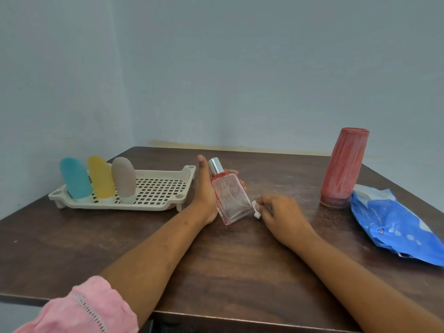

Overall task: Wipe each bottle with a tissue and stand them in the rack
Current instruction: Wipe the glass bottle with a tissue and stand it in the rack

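Seen from the head camera, the left hand (206,188) had its grip curled round a clear, pink-tinted rectangular glass perfume bottle (228,200), tilted near the dark wooden bench (228,263). The right hand (281,217) pinched a small white tissue wad (256,210), seemingly touching the bottle's base corner. This looked like the wiping step. Next, the bottle would need standing upright in the cream perforated plastic rack (165,188).

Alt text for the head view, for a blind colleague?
The left hand holds a clear perfume bottle while the right hand pinches a tissue at its lower corner. Three tube bottles stand in the cream rack; a red bottle stands beside a blue pack.
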